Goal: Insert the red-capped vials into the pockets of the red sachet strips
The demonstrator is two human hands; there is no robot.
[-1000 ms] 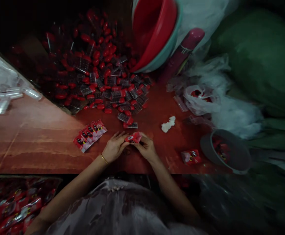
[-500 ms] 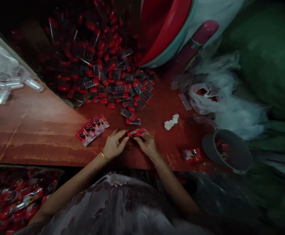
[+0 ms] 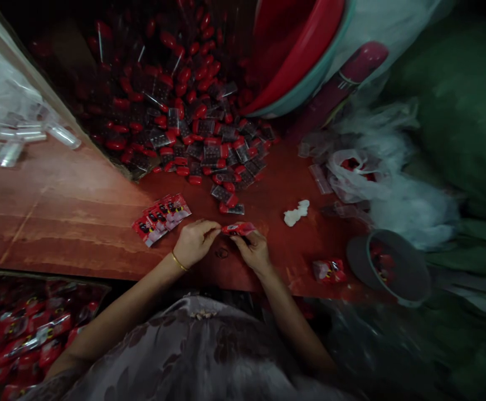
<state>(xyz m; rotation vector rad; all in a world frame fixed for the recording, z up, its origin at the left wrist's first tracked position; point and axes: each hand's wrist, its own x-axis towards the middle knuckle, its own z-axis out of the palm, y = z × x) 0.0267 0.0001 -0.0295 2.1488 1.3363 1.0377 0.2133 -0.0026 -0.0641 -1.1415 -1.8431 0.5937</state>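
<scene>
Over the front part of the table, my right hand (image 3: 253, 250) has its fingers closed around a small red printed packet (image 3: 238, 228). My left hand (image 3: 194, 244), with a gold bangle (image 3: 179, 262) on the wrist, pinches at the packet's left end. Its thumb and forefinger are pressed together there. A fanned stack of red printed cards (image 3: 162, 217) lies just left of my left hand. Below the packet, a few thin dark rings (image 3: 222, 253) rest on the tabletop. A red-capped clear container (image 3: 223, 195) lies a little beyond my hands.
A large heap of red-capped containers (image 3: 209, 150) spills from a cardboard box (image 3: 101, 159). Red and teal basins (image 3: 297, 92) stand behind. Right are crumpled white paper (image 3: 296, 213), plastic bags (image 3: 410, 195), a red packet (image 3: 329, 271) and a grey tub (image 3: 412, 273). Filled red packets (image 3: 29, 340) lie lower left.
My left thumb and forefinger have come together on the packet's left end; before, they were apart. The whole view has shifted slightly, with the table things appearing a little further right.
</scene>
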